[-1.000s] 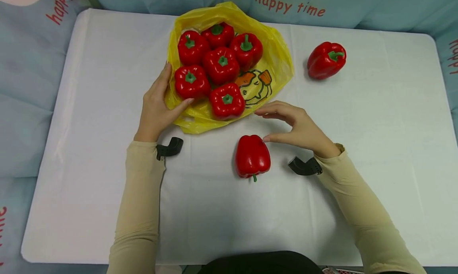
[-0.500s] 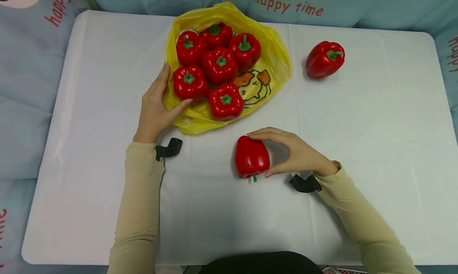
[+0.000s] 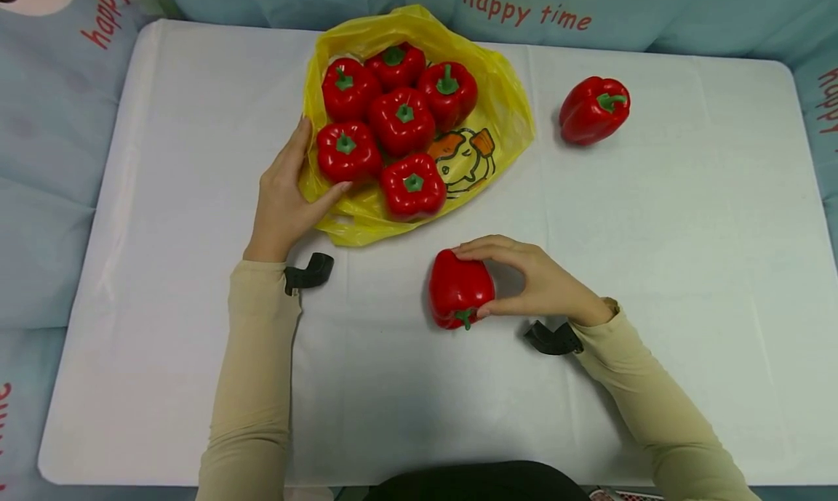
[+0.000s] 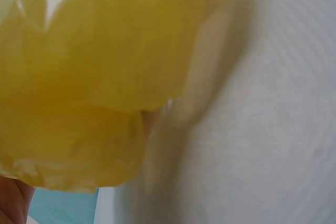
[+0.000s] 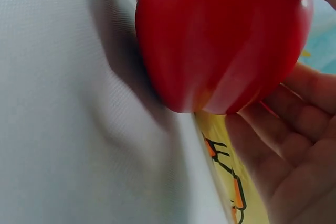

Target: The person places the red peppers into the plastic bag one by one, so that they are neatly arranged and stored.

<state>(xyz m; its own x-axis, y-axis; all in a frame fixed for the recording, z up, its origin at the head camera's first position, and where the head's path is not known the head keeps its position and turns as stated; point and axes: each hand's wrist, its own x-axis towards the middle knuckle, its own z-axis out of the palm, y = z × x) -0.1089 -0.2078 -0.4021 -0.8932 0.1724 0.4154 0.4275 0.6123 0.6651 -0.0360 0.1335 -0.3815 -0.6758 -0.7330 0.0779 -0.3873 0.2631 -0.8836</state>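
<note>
In the head view my right hand (image 3: 532, 277) grips a red bell pepper (image 3: 458, 286), thumb by its green stem and fingers at its other end. The same bell pepper (image 5: 220, 40) fills the upper part of the right wrist view, low over the white cloth. My left hand (image 3: 283, 195) holds the left side of a yellow plastic bag (image 3: 511, 115), thumb over the rim and fingers along the outside. Inside the bag stand several red peppers (image 3: 401, 121), stems up. Yellow plastic (image 4: 94, 51) covers much of the left wrist view and hides most of that hand.
Another red bell pepper (image 3: 594, 110) lies on its side at the right back of the white table (image 3: 687, 268). A blue padded border (image 3: 366, 3) with red lettering runs along the table's back and sides.
My right hand has come down from the bag's edge to the near pepper and taken hold of it. That pepper has tipped slightly, showing more of its stem end. The left hand stays put.
</note>
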